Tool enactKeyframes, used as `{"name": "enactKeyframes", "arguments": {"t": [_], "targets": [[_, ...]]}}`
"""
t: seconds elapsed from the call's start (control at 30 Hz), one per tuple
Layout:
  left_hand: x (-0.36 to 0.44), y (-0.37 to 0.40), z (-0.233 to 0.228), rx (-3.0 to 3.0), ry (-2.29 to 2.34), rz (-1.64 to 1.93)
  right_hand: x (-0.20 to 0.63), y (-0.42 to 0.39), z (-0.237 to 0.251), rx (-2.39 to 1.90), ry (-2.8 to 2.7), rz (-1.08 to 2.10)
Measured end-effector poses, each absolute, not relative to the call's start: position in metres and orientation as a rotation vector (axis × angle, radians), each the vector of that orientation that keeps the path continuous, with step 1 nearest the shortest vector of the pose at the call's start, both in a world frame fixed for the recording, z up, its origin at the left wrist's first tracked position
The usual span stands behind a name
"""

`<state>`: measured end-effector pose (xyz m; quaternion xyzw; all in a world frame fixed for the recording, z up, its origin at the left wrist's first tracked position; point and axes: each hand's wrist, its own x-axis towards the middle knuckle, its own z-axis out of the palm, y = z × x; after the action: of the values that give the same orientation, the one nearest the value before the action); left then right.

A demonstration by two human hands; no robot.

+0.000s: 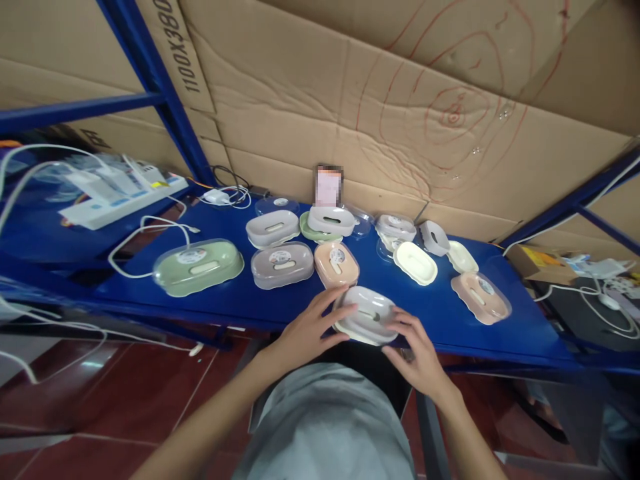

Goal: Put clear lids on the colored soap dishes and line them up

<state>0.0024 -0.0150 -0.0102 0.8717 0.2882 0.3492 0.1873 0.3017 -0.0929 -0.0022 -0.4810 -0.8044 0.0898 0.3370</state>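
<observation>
Head view: both hands are meeting over one soap box at the near edge of the blue counter.
Soap box location: white soap box is sitting on the counter's front edge, directly between the two hands, just in front of the peach soap box.
Long axis: it is running left to right across the view, roughly along the counter edge, with the right end lying slightly nearer the person.
Facing: its top face is pointing up toward the camera, tilted a little forward.
Appearance: oval cream-white body under a clear lid, with a short dark slot showing at the centre.
Left hand: its grip is closing on the box's left end, fingers spread over the rim.
Right hand: its grip is closing on the box's right end, fingertips resting on the lid edge.
Surroundings: green soap box and grey soap box are lying further left; a pink soap box is lying to the right; cardboard is standing behind.
</observation>
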Motion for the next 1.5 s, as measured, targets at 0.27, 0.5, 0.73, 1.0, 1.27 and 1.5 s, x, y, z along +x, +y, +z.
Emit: {"name": "enactKeyframes", "arguments": {"t": [0.27, 0.5, 0.73, 1.0, 1.27, 1.5], "targets": [[0.002, -0.013, -0.013, 2.577, 0.770, 0.965, 0.288, -0.070, 0.011, -1.161, -2.335, 0.215], [0.004, -0.014, -0.014, 2.580, 0.807, 0.969, 0.327, 0.024, 0.024, -1.593, -2.226, -0.204], [0.002, -0.014, -0.014, 2.602, 0.808, 0.967, 0.328, 0.100, 0.029, -1.677, -2.413, -0.365], [0.001, -0.013, -0.015, 2.594, 0.803, 0.953, 0.320, 0.073, 0.034, -1.366, -2.595, 0.050], [0.003, -0.015, -0.009, 2.548, 0.824, 0.957, 0.334, 0.091, 0.047, -1.505, -2.471, 0.148], [0.004, -0.016, -0.011, 2.566, 0.847, 0.939, 0.321, 0.103, 0.062, -1.558, -2.603, 0.282]]}}
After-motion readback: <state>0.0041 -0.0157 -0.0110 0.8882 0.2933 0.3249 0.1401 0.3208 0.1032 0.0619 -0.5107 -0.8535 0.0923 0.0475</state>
